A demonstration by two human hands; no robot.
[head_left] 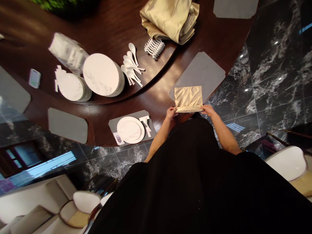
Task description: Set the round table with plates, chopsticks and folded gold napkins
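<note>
A gold satin napkin (188, 97) lies partly over a grey placemat (203, 73) at the table's edge, with its near side folded into a narrow band. My left hand (171, 112) pinches the left end of that band. At the opposite end, my right hand (207, 110) grips the fold between thumb and fingers. The napkin's far part lies flat with creases. Farther back on the raised round turntable rests a thick stack of folded gold cloth (168, 18).
White spoons (131, 65), chopstick rests (154, 48), large plates (102, 74), small plates (71, 87) and a phone (34, 78) sit on the turntable. A set plate (129, 130) stands on a placemat to the left. Chairs (286, 162) are behind me.
</note>
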